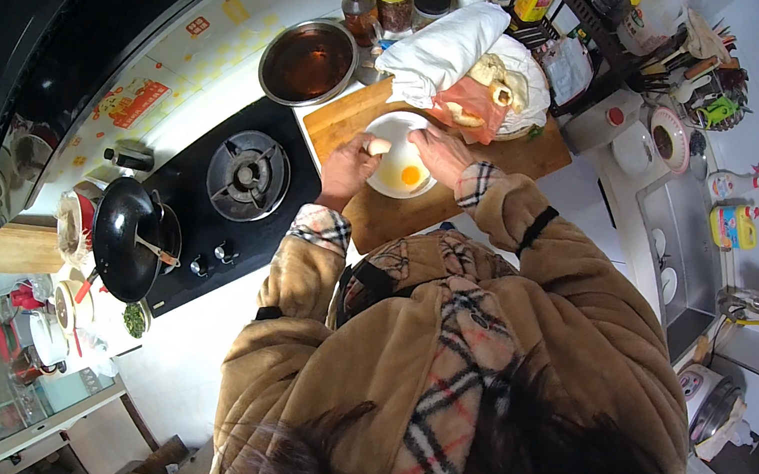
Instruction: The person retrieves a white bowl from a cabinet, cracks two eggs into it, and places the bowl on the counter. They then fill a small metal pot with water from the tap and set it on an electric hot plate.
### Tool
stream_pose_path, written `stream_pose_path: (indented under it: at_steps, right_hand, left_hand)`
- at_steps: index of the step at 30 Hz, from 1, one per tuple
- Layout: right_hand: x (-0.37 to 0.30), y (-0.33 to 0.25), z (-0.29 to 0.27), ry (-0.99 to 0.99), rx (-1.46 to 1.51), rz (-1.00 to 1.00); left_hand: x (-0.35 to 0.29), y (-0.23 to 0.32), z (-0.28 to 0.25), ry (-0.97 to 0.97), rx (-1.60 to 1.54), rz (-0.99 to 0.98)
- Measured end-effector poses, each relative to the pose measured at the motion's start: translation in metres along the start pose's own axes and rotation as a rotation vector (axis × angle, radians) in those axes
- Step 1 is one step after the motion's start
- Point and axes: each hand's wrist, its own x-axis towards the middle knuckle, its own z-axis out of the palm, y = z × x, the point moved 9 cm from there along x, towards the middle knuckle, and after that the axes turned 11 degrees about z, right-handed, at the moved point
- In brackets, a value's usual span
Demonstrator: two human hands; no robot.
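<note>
The person's left hand [347, 171] is at the left side of a white bowl [375, 168], its fingers curled around a pale brown eggshell [377, 146] (whole or half, I cannot tell from where I stand). The right hand [443, 154] is at the bowl's far right rim with fingers bent; whether they pinch the rim or something else, I cannot tell. In the bowl lies a raw egg [413, 176], its yolk round and orange-yellow, toward the near right side.

The bowl stands on a wooden cutting board [504, 166], nearer its left edge than its right corner. A steel basin [272, 48] of dark brown liquid sits just beyond the board's left corner; a red plastic bag [484, 103] and a white cloth [449, 46] lie along its far edge. Left of the board, a black wok [124, 233] rests on the gas hob [179, 278], near the hob's left edge.
</note>
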Motion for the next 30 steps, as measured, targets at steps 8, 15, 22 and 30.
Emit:
stream_pose_path:
  at_steps: [8, 15, 22, 30]
  right_hand:
    - [-0.007, 0.005, 0.010, 0.085, 0.145, 0.005]
    - [-0.004, 0.010, 0.020, 0.015, 0.126, 0.043]
    - [-0.008, 0.021, 0.019, 0.039, 0.239, 0.051]
    - [0.000, 0.029, 0.024, 0.098, 0.600, 0.125]
  left_hand:
    - [-0.014, -0.012, 0.014, 0.007, 0.039, -0.034]
    - [-0.012, -0.012, 0.016, 0.009, 0.055, 0.004]
    - [-0.013, -0.043, 0.046, -0.084, -0.303, -0.191]
    - [-0.017, -0.038, 0.062, -0.055, -0.945, -0.449]
